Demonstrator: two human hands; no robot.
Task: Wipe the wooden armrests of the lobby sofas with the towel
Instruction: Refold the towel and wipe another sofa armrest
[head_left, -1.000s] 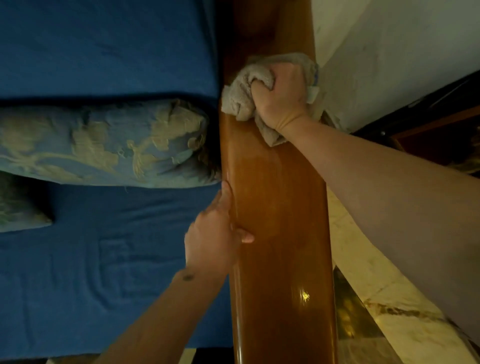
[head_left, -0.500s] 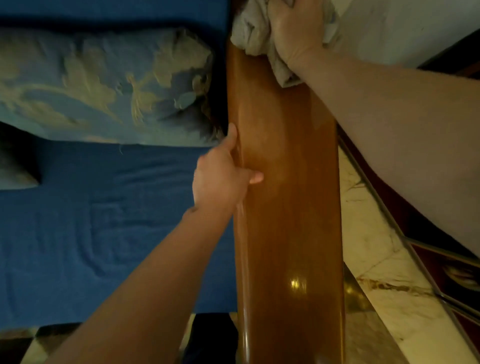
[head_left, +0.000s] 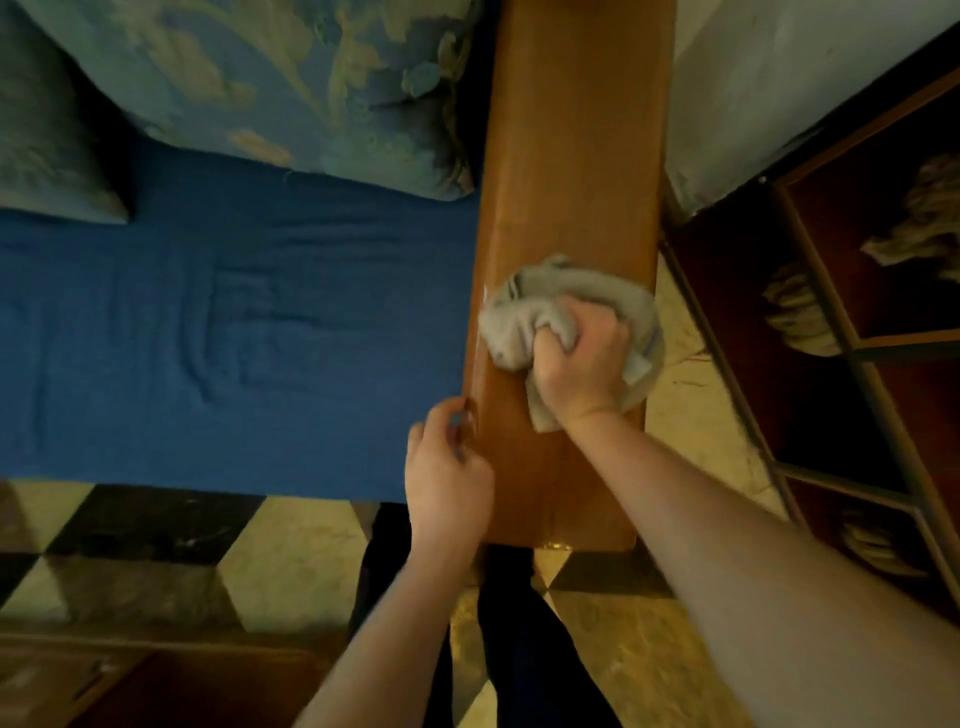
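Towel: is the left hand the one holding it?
No. The right hand grips the bunched towel on the wooden armrest; the left hand sits at the armrest's inner edge, holding nothing.

The long glossy brown wooden armrest (head_left: 571, 156) runs out past the top edge, so its far end is unseen. The crumpled grey towel (head_left: 524, 317) is partly buried under the right hand (head_left: 584, 364), whose fingertips are hidden in the cloth. The left hand (head_left: 447, 478) has its fingers blurred at the armrest's edge; contact cannot be told. The blue-and-gold floral cushion (head_left: 291, 83) is cut by the top edge. The pale shapes in the dark wooden shelf (head_left: 831, 332) are too blurred to identify.
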